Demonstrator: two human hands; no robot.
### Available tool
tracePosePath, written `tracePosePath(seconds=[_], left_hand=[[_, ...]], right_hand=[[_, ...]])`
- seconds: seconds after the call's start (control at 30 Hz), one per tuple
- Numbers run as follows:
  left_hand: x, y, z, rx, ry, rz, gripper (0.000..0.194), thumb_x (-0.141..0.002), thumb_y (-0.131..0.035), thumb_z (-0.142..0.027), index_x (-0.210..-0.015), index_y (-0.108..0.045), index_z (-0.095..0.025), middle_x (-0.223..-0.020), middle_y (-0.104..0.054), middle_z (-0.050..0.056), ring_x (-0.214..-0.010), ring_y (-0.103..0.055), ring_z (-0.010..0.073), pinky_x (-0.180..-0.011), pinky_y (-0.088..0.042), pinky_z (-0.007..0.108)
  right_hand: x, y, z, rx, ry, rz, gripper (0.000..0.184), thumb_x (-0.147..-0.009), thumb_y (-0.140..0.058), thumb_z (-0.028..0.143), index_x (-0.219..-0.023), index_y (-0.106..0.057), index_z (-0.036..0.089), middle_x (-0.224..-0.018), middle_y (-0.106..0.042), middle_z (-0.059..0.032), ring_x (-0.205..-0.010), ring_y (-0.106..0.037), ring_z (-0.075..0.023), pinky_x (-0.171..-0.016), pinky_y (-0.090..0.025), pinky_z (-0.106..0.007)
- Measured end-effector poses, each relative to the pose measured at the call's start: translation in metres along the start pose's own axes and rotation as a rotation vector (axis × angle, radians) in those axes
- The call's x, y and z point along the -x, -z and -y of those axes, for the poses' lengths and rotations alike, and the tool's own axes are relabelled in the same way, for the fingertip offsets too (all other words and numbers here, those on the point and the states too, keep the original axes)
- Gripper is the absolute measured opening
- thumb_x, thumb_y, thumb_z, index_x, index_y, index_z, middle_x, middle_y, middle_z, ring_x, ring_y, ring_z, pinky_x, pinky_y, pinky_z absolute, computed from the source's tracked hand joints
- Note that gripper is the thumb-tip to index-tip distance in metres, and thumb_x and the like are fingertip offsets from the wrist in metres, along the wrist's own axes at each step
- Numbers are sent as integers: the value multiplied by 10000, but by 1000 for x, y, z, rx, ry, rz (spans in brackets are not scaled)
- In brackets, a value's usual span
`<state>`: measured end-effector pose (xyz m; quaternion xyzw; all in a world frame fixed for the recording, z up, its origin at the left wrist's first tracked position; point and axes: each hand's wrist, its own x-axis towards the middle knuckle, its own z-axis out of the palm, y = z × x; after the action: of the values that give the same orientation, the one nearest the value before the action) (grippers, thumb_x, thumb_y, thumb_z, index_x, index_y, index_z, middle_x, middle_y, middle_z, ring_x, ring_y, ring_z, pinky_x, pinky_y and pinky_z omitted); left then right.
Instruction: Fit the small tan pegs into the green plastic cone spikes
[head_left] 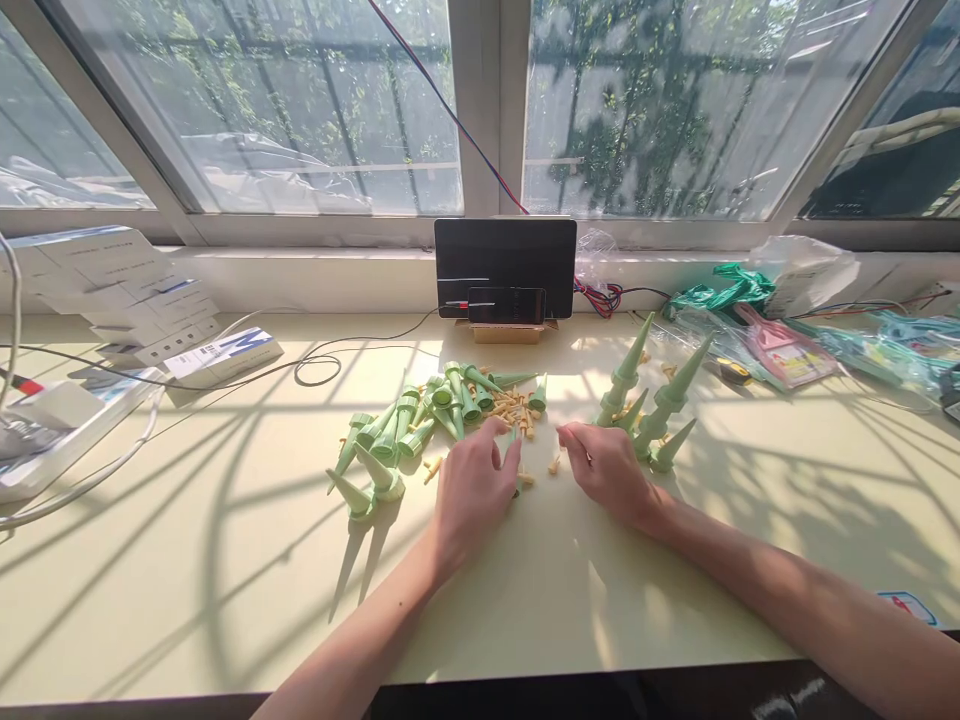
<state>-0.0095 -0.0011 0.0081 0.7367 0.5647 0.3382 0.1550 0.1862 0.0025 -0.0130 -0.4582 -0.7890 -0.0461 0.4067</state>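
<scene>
My left hand (474, 478) is curled at the middle of the table, thumb and fingers around a green plastic spike (516, 491) that is mostly hidden. My right hand (609, 472) is to its right, thumb and fingertips pinched together; whatever is between them is too small to make out. A small tan peg (553, 465) lies between the hands. Just beyond the left hand is a pile of tan pegs (517, 408), bordered by a heap of hollow green spikes (409, 410). Several green spikes (667, 395) stand upright beyond my right wrist, some stacked.
Two green spikes (361, 492) stand at the left of the heap. A dark tablet (504, 255) and a phone (517, 304) on a cardboard stand face me by the window. White boxes (223, 357) and cables are at left; plastic bags (787, 345) lie at right.
</scene>
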Motion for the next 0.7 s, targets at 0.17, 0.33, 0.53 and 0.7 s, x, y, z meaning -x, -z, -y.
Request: tracePosePath(seconds=[0.17,0.33,0.53,0.7], left_hand=[[-1,4,-6,162,-99,-94,196,-948,-519,-347,-854,-600,-195,-594,-517,-38,-506,-455,105,-549,-352,235],[4,2,-9,203,-333,-50,185,-956,-513,-280,-817,-596,-189,-587,-509,-40,-503,-410,87,-534,-349,217],[11,-4,-7,86,-565,13,304,-974,-463,-246,-690,-551,-181,-559,-513,-34,-486,-374,77,-513,-281,235],[13,-5,-5,40,-596,6,349,-977,-456,-262,-642,-509,-183,-532,-482,-35,-471,-364,78,-510,-243,253]], right_hand=[[-2,2,0,-55,-18,31,397,-1023,-405,245,-654,-540,195,-497,-505,27,-439,-414,-111,-512,-311,-258],[-3,0,0,-130,-106,59,205,-989,-523,267,-840,-644,195,-712,-670,-10,-565,-559,-128,-581,-406,-244],[-5,0,1,-173,-157,113,103,-947,-609,260,-1023,-647,202,-879,-688,-21,-540,-540,-112,-585,-459,-261],[-3,-1,1,-189,-103,200,123,-952,-594,239,-1055,-650,202,-917,-689,-43,-547,-540,-116,-593,-461,-272]])
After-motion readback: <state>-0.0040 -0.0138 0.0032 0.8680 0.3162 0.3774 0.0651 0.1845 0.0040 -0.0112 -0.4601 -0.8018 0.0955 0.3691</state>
